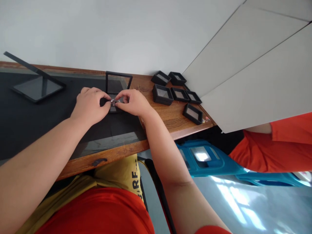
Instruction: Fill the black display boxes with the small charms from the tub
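My left hand (91,105) and my right hand (133,102) meet over a small black display frame (119,73) with a clear pane, whose lid stands open on the dark mat. Between my pinched fingertips is a small shiny, clear-looking item (112,102); its kind is too small to make out. Both thumbs and forefingers close on it from either side, just above the lower half of the frame. My fingers hide part of that lower half. To the left lies a larger black display frame (39,87), opened like a book.
Several small black frames (162,94) lie on the bare wood at the table's right end. A white wall (97,35) runs behind, and a white panel (263,74) stands at the right. Beyond it, a person in an orange-red garment (270,149) is near blue stools (212,159).
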`<state>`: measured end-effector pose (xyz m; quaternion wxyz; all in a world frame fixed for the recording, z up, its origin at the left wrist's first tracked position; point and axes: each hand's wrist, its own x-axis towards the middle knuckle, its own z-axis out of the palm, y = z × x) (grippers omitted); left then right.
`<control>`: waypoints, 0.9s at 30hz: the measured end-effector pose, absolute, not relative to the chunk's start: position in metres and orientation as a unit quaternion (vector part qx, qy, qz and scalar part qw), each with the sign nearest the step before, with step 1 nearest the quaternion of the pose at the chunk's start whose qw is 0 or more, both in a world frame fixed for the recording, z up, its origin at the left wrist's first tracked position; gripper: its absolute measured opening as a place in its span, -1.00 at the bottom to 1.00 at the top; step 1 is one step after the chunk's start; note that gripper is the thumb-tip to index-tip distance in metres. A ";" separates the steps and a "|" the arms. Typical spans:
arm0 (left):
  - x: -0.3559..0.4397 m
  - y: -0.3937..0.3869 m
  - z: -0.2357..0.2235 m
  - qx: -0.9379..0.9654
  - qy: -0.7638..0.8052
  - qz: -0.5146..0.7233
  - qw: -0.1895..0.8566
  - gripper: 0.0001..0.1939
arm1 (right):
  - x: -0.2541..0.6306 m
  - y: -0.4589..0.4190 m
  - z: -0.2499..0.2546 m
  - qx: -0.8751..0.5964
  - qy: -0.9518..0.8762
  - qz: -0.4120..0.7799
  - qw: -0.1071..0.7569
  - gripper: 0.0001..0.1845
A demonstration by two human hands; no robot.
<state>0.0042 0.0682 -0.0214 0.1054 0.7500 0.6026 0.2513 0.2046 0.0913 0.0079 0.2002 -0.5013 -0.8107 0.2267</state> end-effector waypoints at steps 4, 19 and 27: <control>0.004 0.068 -0.022 0.741 0.611 0.265 0.089 -0.72 | 0.207 0.092 0.008 -0.474 -0.824 0.245 0.192 -0.68; 0.007 0.065 -0.026 0.748 0.607 0.258 0.075 -0.77 | 0.200 0.090 0.004 -0.505 -0.812 0.221 0.193 -0.76; 0.008 0.064 -0.027 0.751 0.600 0.261 0.088 -0.66 | 0.202 0.089 0.005 -0.502 -0.809 0.229 0.201 -0.74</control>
